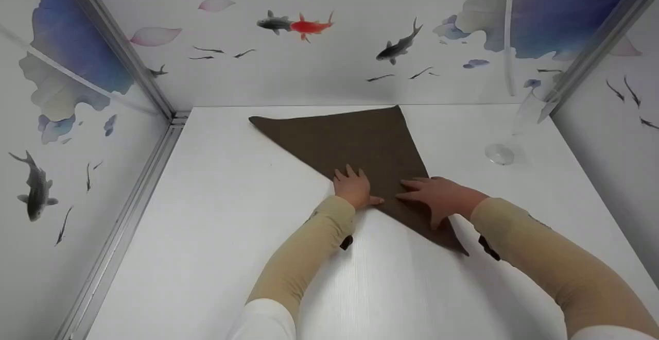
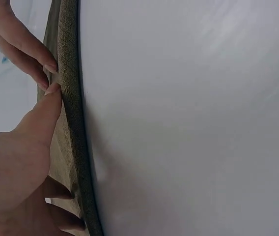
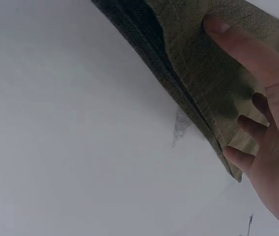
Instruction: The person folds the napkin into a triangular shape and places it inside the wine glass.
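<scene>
A dark brown cloth point(image 1: 355, 139), folded into a triangle, lies on the white table, its long folded edge slanting from the far left to the near right. My left hand point(image 1: 352, 188) rests on that edge near its middle, fingers spread and straight, thumb pointing right. To its right, my right hand point(image 1: 440, 198) lies on the cloth near the right side with fingers extended. In the left wrist view the cloth's folded edge point(image 2: 70, 64) runs beside the left thumb. The right wrist view shows layered cloth edges point(image 3: 183, 83) under the spread right hand point(image 3: 272, 128).
A clear stemmed glass point(image 1: 499, 154) stands at the right rear of the table point(image 1: 206, 216). White panels printed with fish point(image 1: 396, 49) and petals close off the back and both sides, with metal rails point(image 1: 128, 216) along the left edge.
</scene>
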`<state>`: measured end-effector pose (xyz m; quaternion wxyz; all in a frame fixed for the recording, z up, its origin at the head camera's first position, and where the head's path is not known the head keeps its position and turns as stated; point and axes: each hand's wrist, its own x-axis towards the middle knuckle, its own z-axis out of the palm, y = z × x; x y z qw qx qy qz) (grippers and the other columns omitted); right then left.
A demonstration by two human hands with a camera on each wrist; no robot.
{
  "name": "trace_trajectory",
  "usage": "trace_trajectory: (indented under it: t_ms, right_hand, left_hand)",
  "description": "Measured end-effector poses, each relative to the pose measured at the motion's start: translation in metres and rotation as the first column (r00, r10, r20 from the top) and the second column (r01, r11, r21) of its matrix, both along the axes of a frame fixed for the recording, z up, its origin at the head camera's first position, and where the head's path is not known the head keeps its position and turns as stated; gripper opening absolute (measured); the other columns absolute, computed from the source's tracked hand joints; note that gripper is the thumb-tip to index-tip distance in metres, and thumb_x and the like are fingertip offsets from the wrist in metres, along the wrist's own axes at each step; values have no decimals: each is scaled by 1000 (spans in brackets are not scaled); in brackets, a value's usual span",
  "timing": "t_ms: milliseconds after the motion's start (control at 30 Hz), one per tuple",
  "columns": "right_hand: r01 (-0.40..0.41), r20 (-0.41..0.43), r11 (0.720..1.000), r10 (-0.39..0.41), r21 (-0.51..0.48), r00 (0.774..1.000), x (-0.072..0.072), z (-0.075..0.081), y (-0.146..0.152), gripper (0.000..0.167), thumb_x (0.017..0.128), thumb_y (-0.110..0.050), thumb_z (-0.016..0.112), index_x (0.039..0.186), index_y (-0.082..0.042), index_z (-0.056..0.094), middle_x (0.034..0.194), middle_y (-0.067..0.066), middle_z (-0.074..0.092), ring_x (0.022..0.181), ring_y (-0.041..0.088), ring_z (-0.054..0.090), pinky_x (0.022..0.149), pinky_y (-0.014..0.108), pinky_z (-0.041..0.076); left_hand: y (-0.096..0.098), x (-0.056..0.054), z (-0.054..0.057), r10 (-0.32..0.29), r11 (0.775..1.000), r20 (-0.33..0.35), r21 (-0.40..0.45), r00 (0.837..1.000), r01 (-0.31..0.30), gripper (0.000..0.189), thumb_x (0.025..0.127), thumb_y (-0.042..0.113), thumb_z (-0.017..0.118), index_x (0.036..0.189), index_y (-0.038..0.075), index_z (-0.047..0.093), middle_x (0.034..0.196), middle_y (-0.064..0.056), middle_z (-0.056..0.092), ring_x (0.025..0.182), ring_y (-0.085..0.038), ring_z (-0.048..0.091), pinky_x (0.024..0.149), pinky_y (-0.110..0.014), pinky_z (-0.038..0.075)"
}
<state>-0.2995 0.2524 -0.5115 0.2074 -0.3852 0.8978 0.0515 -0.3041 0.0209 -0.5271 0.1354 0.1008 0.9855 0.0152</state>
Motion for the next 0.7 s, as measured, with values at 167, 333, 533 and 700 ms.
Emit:
trace_trajectory:
  t_ms: [167,333,533,700]
  right_hand:
    - [4,-6,1000,-4,-8,1000,-5,-3,5,105,63,-36,92,152,-23,37,158,15,24,142,38,24,105,61,29]
    - [24,15,1000,-24,-6,1000,-4,-5,6,104,64,-35,92,152,-22,37,158,15,23,142,39,24,104,63,30]
    - [75,23,997,-75,-2,997,-2,-4,1,103,67,-40,90,153,-23,35,159,14,22,143,38,22,104,63,29]
    - [105,25,995,-104,-5,994,1,-2,-5,105,68,-45,88,153,-22,33,158,15,23,143,40,21,104,66,27]
  left_hand:
    - [6,-1,-4,10,997,4,-79,1000,-9,110,76,80,55,154,6,27,155,-26,22,137,-51,25,108,-53,31]
    - [7,1,-4,-8,993,22,-115,1000,10,110,77,80,52,155,7,24,156,-26,20,138,-51,24,107,-55,32]
    - [2,0,-4,-37,991,2,-128,999,37,110,78,81,50,155,7,24,156,-25,21,137,-51,26,107,-55,33]
    - [-3,-2,-3,-65,992,3,-108,998,65,109,79,79,53,155,6,24,156,-26,20,137,-52,25,107,-55,32]
